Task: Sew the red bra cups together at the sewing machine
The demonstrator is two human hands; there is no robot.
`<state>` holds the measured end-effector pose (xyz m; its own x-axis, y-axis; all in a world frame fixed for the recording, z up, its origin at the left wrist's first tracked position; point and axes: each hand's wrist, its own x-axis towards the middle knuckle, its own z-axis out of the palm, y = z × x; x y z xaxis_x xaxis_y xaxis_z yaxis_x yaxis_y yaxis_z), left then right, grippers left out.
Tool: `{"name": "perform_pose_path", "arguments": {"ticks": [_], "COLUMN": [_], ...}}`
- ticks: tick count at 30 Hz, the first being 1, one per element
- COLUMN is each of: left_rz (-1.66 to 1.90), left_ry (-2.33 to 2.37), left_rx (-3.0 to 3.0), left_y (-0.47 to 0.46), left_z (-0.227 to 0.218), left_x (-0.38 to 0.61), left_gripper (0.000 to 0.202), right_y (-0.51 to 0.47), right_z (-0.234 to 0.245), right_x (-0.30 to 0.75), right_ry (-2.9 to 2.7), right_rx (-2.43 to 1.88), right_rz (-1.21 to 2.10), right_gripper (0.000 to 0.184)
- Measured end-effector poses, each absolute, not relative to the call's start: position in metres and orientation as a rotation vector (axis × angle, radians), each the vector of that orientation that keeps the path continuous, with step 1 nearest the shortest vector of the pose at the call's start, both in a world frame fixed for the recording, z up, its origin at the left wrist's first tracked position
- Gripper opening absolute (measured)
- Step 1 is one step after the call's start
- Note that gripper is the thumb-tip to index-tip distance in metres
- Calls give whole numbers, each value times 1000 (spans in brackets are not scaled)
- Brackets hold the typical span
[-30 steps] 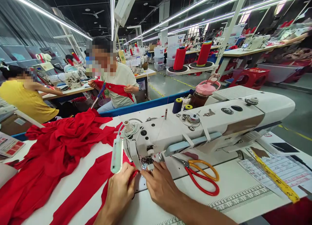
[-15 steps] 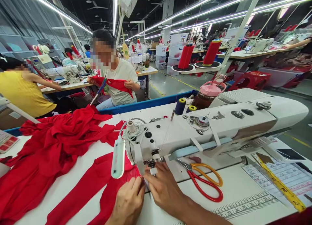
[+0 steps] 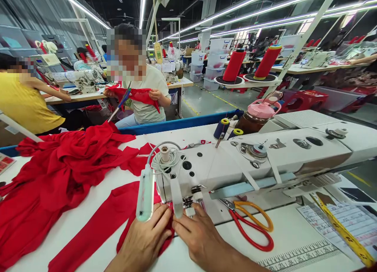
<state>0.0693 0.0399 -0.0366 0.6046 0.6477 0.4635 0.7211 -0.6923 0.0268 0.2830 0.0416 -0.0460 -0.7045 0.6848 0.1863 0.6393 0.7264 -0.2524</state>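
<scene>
A white sewing machine (image 3: 206,168) stands before me, its needle area (image 3: 188,204) close to my fingertips. Red fabric (image 3: 127,230) runs under my left hand (image 3: 145,234), whose fingers are close together with the cloth held at their tips, left of the needle. My right hand (image 3: 200,234) has its fingers bent and drawn together on the fabric's edge, right at the presser foot. The fingertips partly hide the cloth there. Orange-and-red-handled scissors (image 3: 253,225) lie right of my right hand. A long red strip (image 3: 94,228) lies left of my hands.
Heaped red cloth (image 3: 79,154) covers the table's left side. A small lamp (image 3: 145,193) hangs by the machine head. Navy thread cones (image 3: 221,128) and a pink-lidded jug (image 3: 260,111) stand behind. A tape measure (image 3: 343,230) lies on papers at right. A co-worker (image 3: 150,95) opposite holds red fabric.
My left hand has moved up and forward, its fingers now more stretched over the cloth. My right hand remains by the presser foot. The camera view has shifted slightly.
</scene>
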Motion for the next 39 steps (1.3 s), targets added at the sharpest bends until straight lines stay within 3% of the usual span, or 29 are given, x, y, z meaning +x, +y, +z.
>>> {"name": "perform_pose_path", "arguments": {"ticks": [12,19,32,39], "left_rz": [-888,-756,-697,-784], "left_ry": [-1230,-1293,-1440,-1415], "left_rx": [-2556,-2645,-2698,-2626], "left_y": [35,37,40,42], "left_z": [-44,-49,-55,-57], "left_x": [72,68,63,60], "left_gripper": [27,34,33,36], "right_y": [50,45,46,48], "right_z": [-44,-45,-36,-35], "right_x": [293,292,292,293], "right_ry": [-2738,-2586,-2612,-2646], "right_rx": [-993,-1002,-1096,-1103], "right_rz": [322,150,151,152], "right_gripper": [47,52,50,33]}}
